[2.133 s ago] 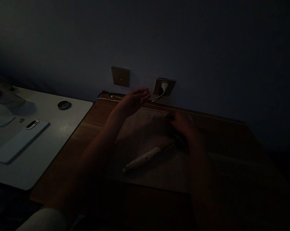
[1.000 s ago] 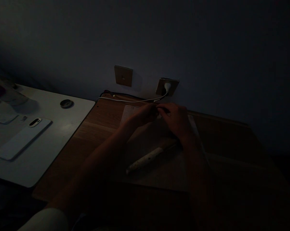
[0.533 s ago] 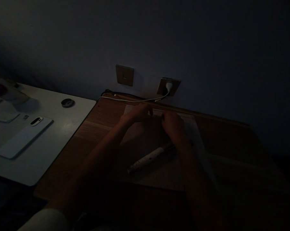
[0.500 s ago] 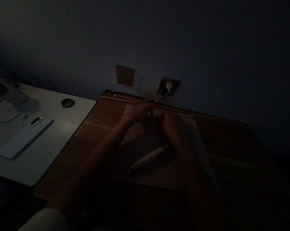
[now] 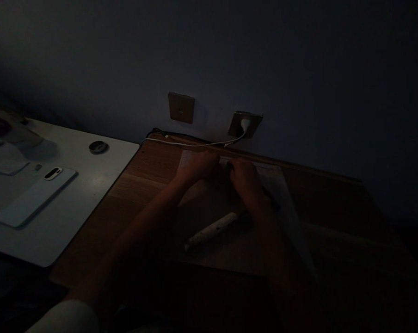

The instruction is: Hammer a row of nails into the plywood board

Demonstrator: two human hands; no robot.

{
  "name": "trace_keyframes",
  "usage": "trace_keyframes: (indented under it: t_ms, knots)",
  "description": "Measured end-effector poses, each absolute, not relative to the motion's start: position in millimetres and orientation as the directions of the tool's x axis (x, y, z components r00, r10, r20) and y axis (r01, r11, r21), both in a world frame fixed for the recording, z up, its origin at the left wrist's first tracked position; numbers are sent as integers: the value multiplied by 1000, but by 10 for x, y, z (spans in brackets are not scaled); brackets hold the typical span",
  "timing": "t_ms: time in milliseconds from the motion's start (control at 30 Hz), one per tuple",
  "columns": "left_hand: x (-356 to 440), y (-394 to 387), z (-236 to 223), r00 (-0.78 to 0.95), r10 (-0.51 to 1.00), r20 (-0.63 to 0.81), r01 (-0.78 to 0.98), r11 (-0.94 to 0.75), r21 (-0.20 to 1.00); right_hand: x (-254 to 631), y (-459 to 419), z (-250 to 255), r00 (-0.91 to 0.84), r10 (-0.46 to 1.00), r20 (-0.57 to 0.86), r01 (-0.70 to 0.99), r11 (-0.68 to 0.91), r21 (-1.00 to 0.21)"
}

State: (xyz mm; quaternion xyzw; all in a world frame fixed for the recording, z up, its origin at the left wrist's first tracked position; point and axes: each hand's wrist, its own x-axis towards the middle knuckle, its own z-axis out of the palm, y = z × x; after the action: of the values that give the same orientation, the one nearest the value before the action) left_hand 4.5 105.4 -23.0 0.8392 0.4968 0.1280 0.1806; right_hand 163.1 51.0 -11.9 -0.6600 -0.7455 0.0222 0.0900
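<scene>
Both my hands rest close together near the far edge of a pale, thin sheet (image 5: 209, 259) lying on a wooden desk (image 5: 91, 231). My left hand (image 5: 198, 166) lies curled on the sheet, and my right hand (image 5: 245, 180) presses down beside it, fingertips almost meeting the left hand. The dim light hides anything small between the fingers. Just below my right wrist lies a hammer with a speckled pale handle (image 5: 212, 230). My right forearm hides most of its dark head.
A white cable (image 5: 191, 144) runs along the desk's back edge from a plug in a wall socket (image 5: 245, 124). Left of it is a blank wall plate (image 5: 181, 107). A white desk (image 5: 101, 162) adjoins on the left, holding a smartphone (image 5: 35, 196) and a dark round puck (image 5: 98, 147).
My left hand has come down from its raised position beside the socket, and both hands now sit together on the sheet. Since half a second ago, my right hand has slid slightly nearer me.
</scene>
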Motion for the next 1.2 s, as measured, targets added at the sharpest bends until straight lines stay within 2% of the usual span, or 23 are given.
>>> trace_keyframes:
  t_ms: [133, 200, 267, 333, 400, 467, 600, 800, 1000, 1100, 1200]
  knots:
    - [74, 1078, -243, 427, 898, 105, 729, -410, 548, 1597, 498, -150, -100, 989, 106, 982, 116, -150]
    - [83, 1105, -226, 363, 925, 115, 663, -343, 666, 1589, 492, -166, -98, 989, 108, 983, 113, -147]
    - [91, 1135, -201, 311, 949, 54, 495, -210, 843, 1591, 488, -183, -103, 989, 110, 982, 119, -144]
    - [99, 1161, -175, 302, 951, -67, 216, 0, 976, 1598, 490, -200, -118, 987, 113, 980, 134, -145]
    - [107, 1176, -157, 348, 920, -181, -76, 220, 972, 1606, 497, -214, -132, 984, 117, 978, 149, -148]
    - [120, 1181, -150, 410, 876, -253, -274, 383, 882, 1610, 506, -219, -139, 983, 123, 975, 157, -154]
    - [181, 1171, -180, 451, 833, -319, -433, 517, 738, 1627, 516, -164, -141, 979, 145, 971, 165, -174]
    - [322, 1153, -316, 428, 850, -306, -427, 489, 760, 1688, 493, 73, -71, 951, 300, 948, 158, -278]
    - [384, 1119, -366, 494, 834, -246, -317, 436, 842, 1673, 425, 189, -164, 926, 339, 885, 290, -364]
    - [388, 1067, -326, 457, 869, -190, -143, 283, 948, 1737, 422, 215, -124, 902, 414, 884, 290, -367]
    - [380, 1005, -256, 431, 891, -143, 123, 99, 987, 1865, 450, 242, -77, 856, 511, 883, 297, -364]
